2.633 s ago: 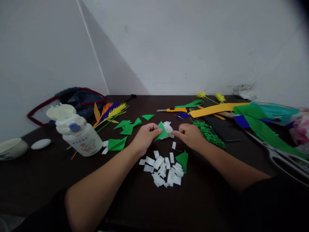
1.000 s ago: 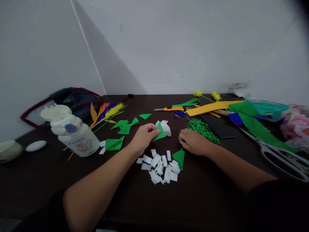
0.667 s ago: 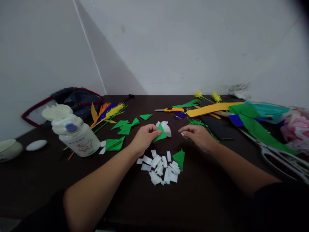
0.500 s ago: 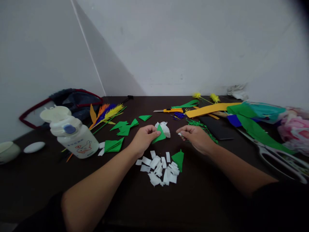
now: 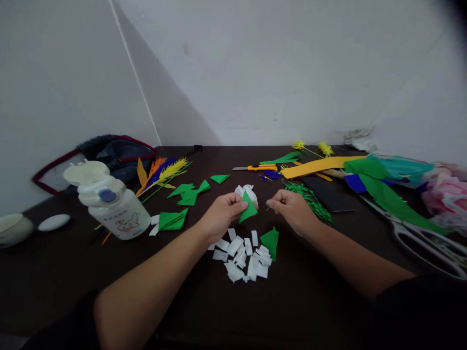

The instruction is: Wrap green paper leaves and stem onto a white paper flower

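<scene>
In the middle of the table, my left hand pinches a pointed green paper piece between thumb and fingers. A crumpled white wad lies just behind that piece. To its right my right hand is closed in a pinch; a tiny thin bit shows at its fingertips, too small to name. Below the hands lies a scattered pile of white paper strips, with another green paper piece at its right edge. A heap of green shreds lies behind my right hand.
Left stands a white bottle, its lid raised, beside folded green paper and feathery paper stalks. A yellow cutter lies at the back with its blade out. Scissors and a yellow strip are to the right.
My left hand has moved slightly right and toward me, turning the green piece. The white bit at my right fingertips no longer shows; that hand has shifted a little.
</scene>
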### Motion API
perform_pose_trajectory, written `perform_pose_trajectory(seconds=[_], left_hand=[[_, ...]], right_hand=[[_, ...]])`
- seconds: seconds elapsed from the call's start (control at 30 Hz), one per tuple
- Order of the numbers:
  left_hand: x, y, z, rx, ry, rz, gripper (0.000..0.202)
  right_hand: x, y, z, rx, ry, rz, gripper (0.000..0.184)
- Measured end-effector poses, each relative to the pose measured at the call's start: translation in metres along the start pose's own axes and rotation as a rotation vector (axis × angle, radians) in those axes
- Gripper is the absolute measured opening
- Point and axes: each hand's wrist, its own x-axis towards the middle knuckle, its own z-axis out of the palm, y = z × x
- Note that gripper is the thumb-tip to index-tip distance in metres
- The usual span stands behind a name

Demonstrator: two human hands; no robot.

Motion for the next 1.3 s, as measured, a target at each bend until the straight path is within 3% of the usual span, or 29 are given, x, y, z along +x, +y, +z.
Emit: perform_pose_trajectory(seconds=[0.1,0.2,0.5,0.63,0.83,1.03,1.13,1.23,1.3], left_hand=[[-0.006,0.001,0.012,-0.092,-0.055,-0.034,0.028],[-0.008,0.0,0.017,-0.099,-0.035,-0.018,0.029],[-0.002,-0.004,0.011,-0.02,0.048,0.015,0.029],[-0.001,-0.005,0.007,0.157,0.053,0.033,0.028],[-0.003,-0.006,0.008,0.337,-0.046,0.07,0.021],[-0.005,-0.003,0.007,0.485,-0.119,0.115,0.015],[-0.005,-0.001,0.006,0.531,-0.141,0.14,0.014],[-0.004,-0.003,0.007,0.512,-0.098,0.124,0.015],[-0.002,-0.004,0.007,0.468,-0.06,0.097,0.016]], right_hand=[[0.001,0.0,0.006,-0.072,0.049,-0.106,0.019],[0.0,0.0,0.012,-0.055,0.058,-0.127,0.02],[-0.004,-0.005,0.013,-0.052,-0.008,-0.222,0.008],[-0.003,-0.003,0.011,0.028,-0.126,-0.15,0.008],[-0.003,0.004,0.01,0.188,-0.224,-0.009,0.01],[-0.005,0.006,0.011,0.326,-0.31,0.027,0.018],[-0.005,0.004,0.011,0.268,-0.302,0.003,0.018],[-0.005,0.002,0.01,0.096,-0.233,-0.094,0.005],[-0.004,0.002,0.01,0.0,-0.169,-0.128,0.007]])
